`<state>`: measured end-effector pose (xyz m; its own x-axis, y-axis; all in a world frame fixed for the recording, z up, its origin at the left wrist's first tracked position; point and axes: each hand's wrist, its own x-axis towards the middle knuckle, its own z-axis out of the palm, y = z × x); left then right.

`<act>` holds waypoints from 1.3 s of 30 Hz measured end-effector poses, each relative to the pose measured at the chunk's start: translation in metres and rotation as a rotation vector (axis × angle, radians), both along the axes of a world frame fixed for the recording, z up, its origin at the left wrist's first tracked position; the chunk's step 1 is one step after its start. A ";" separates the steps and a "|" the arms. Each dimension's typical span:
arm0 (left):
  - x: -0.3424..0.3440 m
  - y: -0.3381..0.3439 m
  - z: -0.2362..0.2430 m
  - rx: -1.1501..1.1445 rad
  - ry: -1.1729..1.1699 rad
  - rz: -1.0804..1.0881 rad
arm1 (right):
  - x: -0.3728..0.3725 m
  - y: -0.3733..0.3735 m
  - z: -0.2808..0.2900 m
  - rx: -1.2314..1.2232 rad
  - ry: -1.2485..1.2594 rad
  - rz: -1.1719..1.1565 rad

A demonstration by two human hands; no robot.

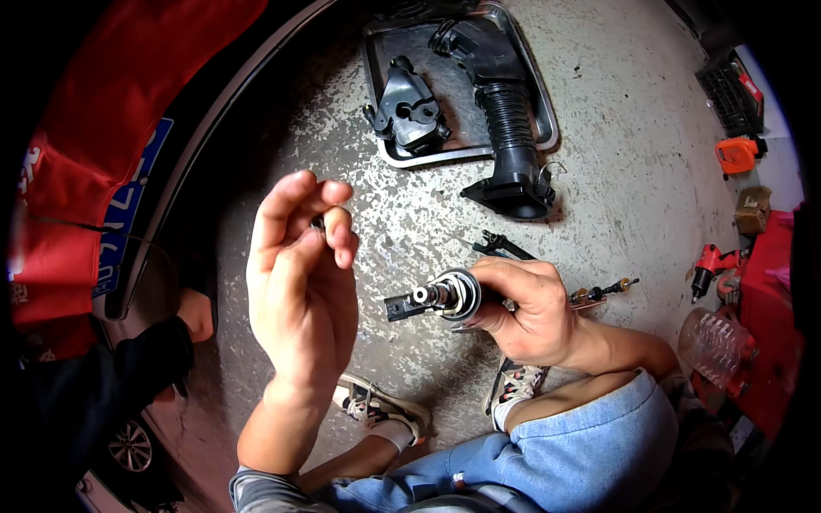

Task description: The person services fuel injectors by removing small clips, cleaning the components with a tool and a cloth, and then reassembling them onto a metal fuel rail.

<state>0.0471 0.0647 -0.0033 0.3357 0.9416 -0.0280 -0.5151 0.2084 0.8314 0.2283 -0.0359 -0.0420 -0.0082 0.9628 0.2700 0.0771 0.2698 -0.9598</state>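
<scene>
My left hand (299, 291) is raised at the centre-left with its fingers curled and the thumb meeting them; a small dark item (317, 222) shows between them, too hidden to name. My right hand (534, 312) is closed round a metal injector-like part (432, 292), with a black connector and rings, its narrow tip facing up. Behind that hand, on the floor, lie dark narrow parts (505, 250) and more metal parts (590, 295).
A metal tray (547, 128) holds a black plastic housing (410, 111) and a ribbed hose (505, 124). A vehicle with a red cover (68, 222) and another person's dark-sleeved arm (137, 368) are at left. A red drill (712, 272), crate (727, 98) and cardboard box (753, 209) line the right.
</scene>
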 end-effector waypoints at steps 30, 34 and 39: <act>0.005 -0.017 0.022 0.307 0.145 -0.374 | 0.007 -0.004 0.013 -0.019 -0.061 0.051; 0.002 -0.016 0.025 0.220 0.135 -0.371 | 0.006 -0.005 0.018 -0.089 -0.055 0.042; 0.011 -0.015 0.014 0.070 -0.001 -0.367 | 0.006 -0.010 0.021 -0.222 -0.055 0.024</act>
<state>0.0583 0.0492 0.0107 0.6511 0.7583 0.0326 -0.4176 0.3221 0.8496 0.2339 -0.0460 -0.0211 -0.0410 0.9979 0.0501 0.1265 0.0549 -0.9904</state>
